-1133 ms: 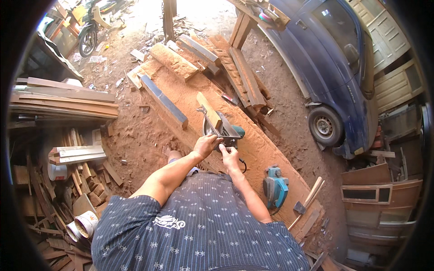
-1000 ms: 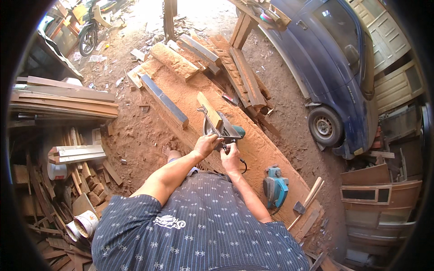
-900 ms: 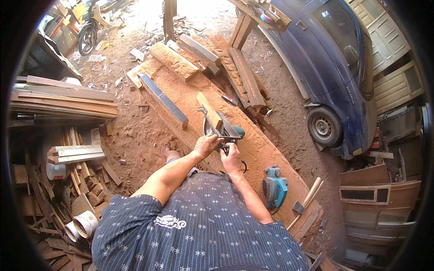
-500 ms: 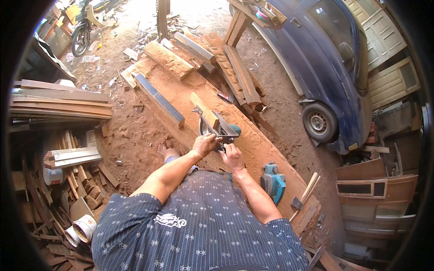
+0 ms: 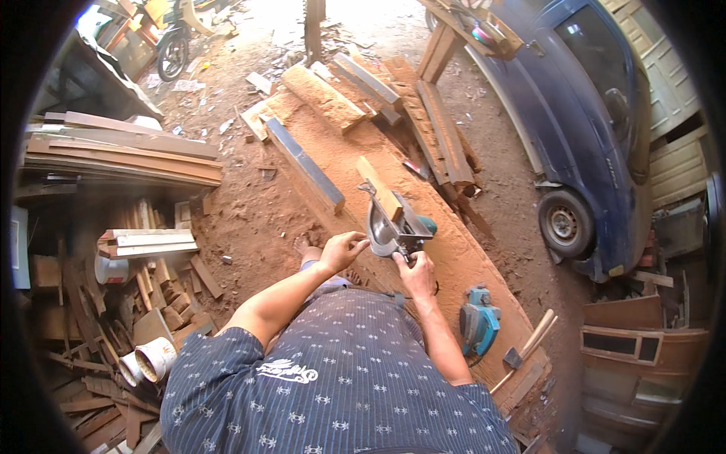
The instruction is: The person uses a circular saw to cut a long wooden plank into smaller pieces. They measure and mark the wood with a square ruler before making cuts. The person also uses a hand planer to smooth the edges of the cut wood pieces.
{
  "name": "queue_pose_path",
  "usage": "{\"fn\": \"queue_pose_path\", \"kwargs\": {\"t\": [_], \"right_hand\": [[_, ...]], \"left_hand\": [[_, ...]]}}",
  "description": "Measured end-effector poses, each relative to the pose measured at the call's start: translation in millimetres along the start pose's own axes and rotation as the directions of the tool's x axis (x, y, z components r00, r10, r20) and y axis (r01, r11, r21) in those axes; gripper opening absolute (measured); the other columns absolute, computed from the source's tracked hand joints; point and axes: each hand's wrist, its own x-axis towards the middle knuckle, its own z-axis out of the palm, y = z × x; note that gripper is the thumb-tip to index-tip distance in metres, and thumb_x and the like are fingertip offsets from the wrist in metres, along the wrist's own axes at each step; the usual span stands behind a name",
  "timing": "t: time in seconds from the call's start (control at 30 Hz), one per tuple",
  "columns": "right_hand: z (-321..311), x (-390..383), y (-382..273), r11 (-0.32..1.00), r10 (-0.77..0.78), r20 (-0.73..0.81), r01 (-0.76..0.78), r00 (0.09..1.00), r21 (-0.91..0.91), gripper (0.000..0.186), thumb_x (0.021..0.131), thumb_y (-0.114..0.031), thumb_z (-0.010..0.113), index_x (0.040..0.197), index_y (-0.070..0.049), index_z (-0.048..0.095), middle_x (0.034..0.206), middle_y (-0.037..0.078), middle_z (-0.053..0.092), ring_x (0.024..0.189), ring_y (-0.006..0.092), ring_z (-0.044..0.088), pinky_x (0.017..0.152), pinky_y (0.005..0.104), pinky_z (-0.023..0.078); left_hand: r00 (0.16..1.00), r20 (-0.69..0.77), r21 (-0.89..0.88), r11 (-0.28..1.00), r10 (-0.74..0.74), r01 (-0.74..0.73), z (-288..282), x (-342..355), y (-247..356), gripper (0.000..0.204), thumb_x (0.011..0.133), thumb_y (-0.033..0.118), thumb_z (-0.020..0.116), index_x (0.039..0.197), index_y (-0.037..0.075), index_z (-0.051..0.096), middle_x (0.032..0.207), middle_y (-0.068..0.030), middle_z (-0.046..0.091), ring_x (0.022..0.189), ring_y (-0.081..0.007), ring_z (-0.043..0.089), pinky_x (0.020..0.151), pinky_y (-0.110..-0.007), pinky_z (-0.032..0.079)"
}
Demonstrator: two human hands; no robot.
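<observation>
Left hand: clear of the power saw's near end, where half a second ago it was gripping close to the other hand; the fingers (image 5: 355,240) are half curled, tips near the thumb, just beside the round guard — whether anything small sits between them I cannot tell.
Right hand (image 5: 417,274): closed, thumb and fingers around a dark part at the saw's near end, now well parted from the left hand.
Power saw (image 5: 384,240): on the sawdust-covered plank (image 5: 461,253), silver guard toward the left hand, teal motor housing on the far right side; more of the guard shows than before, the left hand having uncovered it.
Wood strip (image 5: 387,193): lying slantwise against the saw, as earlier; its contact with the metal is too small to make out.
View: the whole scene sits farther right than before — plank, planer (image 5: 479,321) and hammer (image 5: 513,358) together.
Hidden: the grip under the right hand's fingers, and most of the saw's cord.
Cut off: the blue vehicle (image 5: 582,144) and the motorbike (image 5: 174,57), both by the upper edge.
</observation>
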Motion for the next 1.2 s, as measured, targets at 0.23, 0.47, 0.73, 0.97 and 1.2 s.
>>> {"fn": "queue_pose_path", "kwargs": {"t": [0.23,0.47,0.73,0.97,1.2], "right_hand": [[19,6,-12,0.629,0.526,0.333,-0.621,0.783,0.467,0.051,0.106,-0.046,0.052,0.079,-0.003,0.061,0.058,0.006,0.058,0.048,0.0198,0.055,0.047,0.0350,0.044],[37,-4,-18,-0.330,0.632,0.696,-0.694,0.341,0.640,0.050,0.105,-0.052,0.049,0.080,-0.010,0.058,0.062,0.003,0.056,0.044,0.0145,0.048,0.041,0.0304,0.036],[7,-55,-39,0.882,0.241,0.473,-0.394,0.848,0.258,0.058,0.107,-0.045,0.049,0.078,0.001,0.069,0.084,0.019,0.071,0.079,0.0350,0.068,0.074,0.0427,0.052],[17,1,-31,0.982,0.148,0.584,-0.048,0.798,-0.183,0.037,0.100,-0.032,0.059,0.100,0.003,0.071,0.099,0.023,0.070,0.091,0.0418,0.067,0.079,0.0487,0.054],[44,-18,30,0.881,-0.068,0.755,0.395,0.652,-0.262,0.032,0.089,-0.013,0.058,0.114,0.005,0.066,0.104,0.022,0.067,0.095,0.0415,0.065,0.085,0.0502,0.054]], "left_hand": [[0.971,-0.150,0.187,0.959,-0.188,0.214,-80,-26,-76,0.040,0.094,0.044,0.071,0.111,0.008,0.076,0.100,-0.0165,0.077,0.087,-0.0274,0.076,0.083,-0.039,0.058],[0.667,-0.330,-0.112,0.729,-0.668,0.676,-95,110,-94,0.114,0.083,0.061,0.078,0.160,0.000,0.020,0.137,-0.0215,0.064,0.121,-0.0345,0.066,0.096,-0.041,0.057],[0.458,-0.216,-0.223,0.500,-0.862,0.837,-65,203,-101,0.111,0.081,0.042,0.080,0.159,-0.001,0.014,0.134,-0.0263,0.062,0.117,-0.0385,0.067,0.095,-0.044,0.059],[0.470,-0.192,-0.322,0.508,-0.862,0.799,-53,195,-110,0.112,0.082,0.044,0.079,0.161,0.002,0.011,0.129,-0.0272,0.065,0.119,-0.0398,0.065,0.106,-0.044,0.050],[0.476,-0.132,-0.394,0.486,-0.870,0.780,-75,230,-103,0.100,0.081,0.043,0.081,0.152,0.001,0.024,0.120,-0.0237,0.069,0.107,-0.0370,0.070,0.094,-0.046,0.056]]}}
